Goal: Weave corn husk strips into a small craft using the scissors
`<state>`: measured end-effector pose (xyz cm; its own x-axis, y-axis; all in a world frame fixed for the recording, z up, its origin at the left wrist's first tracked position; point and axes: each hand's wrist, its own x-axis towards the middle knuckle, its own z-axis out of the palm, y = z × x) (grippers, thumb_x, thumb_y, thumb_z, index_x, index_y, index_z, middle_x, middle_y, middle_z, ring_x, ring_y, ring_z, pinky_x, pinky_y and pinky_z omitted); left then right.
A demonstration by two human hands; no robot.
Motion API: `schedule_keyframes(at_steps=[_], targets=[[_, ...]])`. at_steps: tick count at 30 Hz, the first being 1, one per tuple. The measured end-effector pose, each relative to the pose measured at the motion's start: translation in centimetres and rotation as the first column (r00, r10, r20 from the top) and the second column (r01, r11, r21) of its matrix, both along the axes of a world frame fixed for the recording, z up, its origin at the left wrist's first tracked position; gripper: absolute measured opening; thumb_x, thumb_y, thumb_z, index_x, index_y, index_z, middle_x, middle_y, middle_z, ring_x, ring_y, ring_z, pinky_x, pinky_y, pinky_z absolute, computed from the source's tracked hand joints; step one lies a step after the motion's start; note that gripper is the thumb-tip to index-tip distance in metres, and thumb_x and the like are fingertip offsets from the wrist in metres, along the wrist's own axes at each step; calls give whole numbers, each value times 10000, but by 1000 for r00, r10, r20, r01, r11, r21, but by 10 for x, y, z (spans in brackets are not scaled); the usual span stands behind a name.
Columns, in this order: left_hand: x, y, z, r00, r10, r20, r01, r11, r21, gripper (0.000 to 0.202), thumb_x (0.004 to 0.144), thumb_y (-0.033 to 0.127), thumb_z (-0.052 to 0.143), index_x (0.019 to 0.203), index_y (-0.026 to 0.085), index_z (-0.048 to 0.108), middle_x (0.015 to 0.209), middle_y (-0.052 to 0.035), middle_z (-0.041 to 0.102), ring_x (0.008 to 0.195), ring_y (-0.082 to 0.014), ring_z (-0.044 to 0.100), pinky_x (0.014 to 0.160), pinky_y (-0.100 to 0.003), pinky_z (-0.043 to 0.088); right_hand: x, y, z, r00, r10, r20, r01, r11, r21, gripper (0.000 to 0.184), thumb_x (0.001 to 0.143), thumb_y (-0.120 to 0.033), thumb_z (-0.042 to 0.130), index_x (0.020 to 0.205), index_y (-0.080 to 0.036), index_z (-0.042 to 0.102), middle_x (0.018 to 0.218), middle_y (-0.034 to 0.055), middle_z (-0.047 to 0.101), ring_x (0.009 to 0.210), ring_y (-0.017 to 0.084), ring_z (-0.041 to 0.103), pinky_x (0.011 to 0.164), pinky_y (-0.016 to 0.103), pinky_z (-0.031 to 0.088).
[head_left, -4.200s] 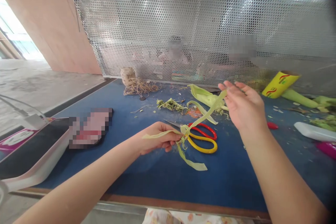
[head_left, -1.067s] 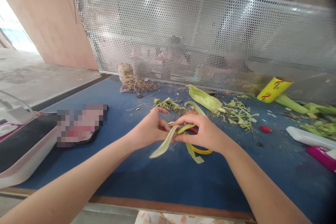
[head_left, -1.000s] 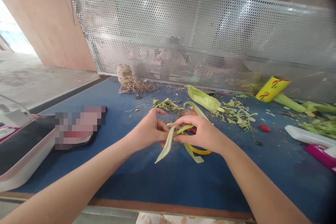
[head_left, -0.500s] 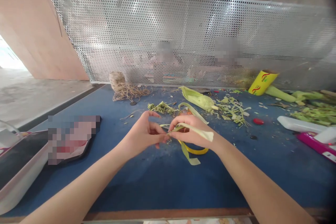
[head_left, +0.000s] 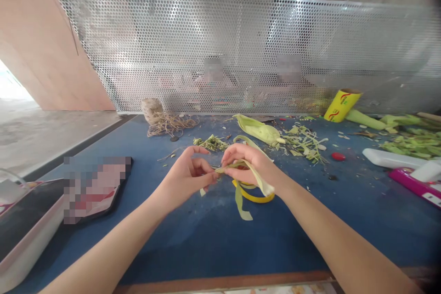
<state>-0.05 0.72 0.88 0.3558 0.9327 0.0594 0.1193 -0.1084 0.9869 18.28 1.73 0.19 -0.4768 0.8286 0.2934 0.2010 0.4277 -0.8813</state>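
Note:
Over the middle of the blue tabletop, my left hand (head_left: 189,173) and my right hand (head_left: 248,165) meet at their fingertips. Both pinch pale green strips of corn husk (head_left: 263,181). One strip lies back over my right hand, and another strip (head_left: 241,204) hangs below it. A yellow ring (head_left: 258,198), perhaps a tape roll, lies on the table under my right hand and is partly hidden by it. Just beyond my hands are a larger husk piece (head_left: 258,131) and a small heap of twisted husk strands (head_left: 212,142).
A ball of twine (head_left: 151,109) with loose string (head_left: 170,124) sits at the back left. On the left are a phone (head_left: 99,188) and a white-edged tray (head_left: 31,234). To the right are a yellow tube (head_left: 342,105), husk scraps (head_left: 413,143) and a purple-and-white tool (head_left: 416,186). A perforated metal screen (head_left: 241,23) stands behind.
My fingertips stay together while the strips shift. The strip over my right hand now bends downward, and the hanging strip has swung slightly left. A small strip end now shows below my left fingers.

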Motion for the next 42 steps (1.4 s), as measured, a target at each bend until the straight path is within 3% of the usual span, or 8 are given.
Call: schedule_keyframes(at_steps=[7, 18, 24, 31, 33, 36, 37, 42], targets=[[-4, 3, 7, 997, 73, -14, -72, 994, 83, 275, 713, 192, 588, 919, 191, 405, 553, 91, 458, 477, -71, 462, 508, -219, 390, 9, 7, 1, 961, -227, 159, 243, 966, -86, 105, 725, -280, 551, 785, -201, 584, 559, -26, 533, 481, 86, 491, 427, 193, 366], [-21, 11, 20, 881, 355, 313, -359, 932, -47, 211, 568, 86, 483, 750, 193, 495, 508, 70, 342, 471, -76, 339, 450, -203, 317, 28, 22, 0, 931, -356, 78, 351, 933, 75, 217, 686, -288, 599, 881, -196, 576, 849, 38, 608, 766, 147, 566, 661, 281, 459], [-26, 14, 22, 980, 176, 92, -173, 984, -42, 196, 552, 182, 445, 704, 159, 567, 671, -20, 495, 663, -159, 476, 552, -259, 384, 18, 12, 5, 950, -266, 163, 266, 964, 23, 253, 691, -365, 610, 874, -191, 589, 809, 21, 603, 644, 109, 549, 586, 244, 441], [-37, 14, 36, 958, -99, -271, 103, 995, 2, 285, 663, 273, 476, 856, 219, 679, 987, -66, 646, 994, -287, 519, 826, -341, 385, 7, -1, 13, 980, -53, 190, 83, 985, -149, 301, 685, -369, 632, 919, -195, 558, 776, 12, 604, 677, 119, 572, 582, 232, 432], [-44, 13, 43, 907, 64, -415, 8, 986, 167, 220, 665, 303, 529, 775, 228, 704, 950, -57, 664, 998, -310, 516, 888, -370, 348, 5, 1, 15, 974, -36, 222, 69, 987, -143, 311, 681, -391, 634, 916, -199, 566, 760, 9, 605, 622, 104, 547, 540, 223, 412], [-46, 12, 46, 761, 491, -424, -211, 805, 555, 254, 613, 277, 614, 853, 246, 690, 1041, -59, 626, 1091, -346, 435, 959, -444, 253, 3, 6, 16, 967, -30, 254, 72, 984, -160, 316, 679, -416, 633, 893, -189, 586, 721, 12, 603, 582, 95, 530, 509, 211, 397], [-44, 11, 45, 758, 484, -438, -164, 791, 589, 265, 623, 275, 613, 877, 245, 683, 1059, -60, 617, 1100, -340, 433, 962, -447, 249, 2, 8, 16, 968, -28, 251, 75, 981, -181, 312, 681, -412, 633, 888, -183, 587, 711, 14, 604, 577, 93, 533, 503, 206, 398], [-19, 12, 27, 865, -103, -491, 263, 926, 269, 239, 739, 318, 534, 927, 221, 645, 849, -36, 662, 808, -219, 585, 746, -310, 425, -6, 13, 18, 977, -21, 211, 72, 969, -238, 265, 722, -382, 605, 892, -180, 577, 674, 3, 594, 507, 68, 513, 448, 180, 399]])
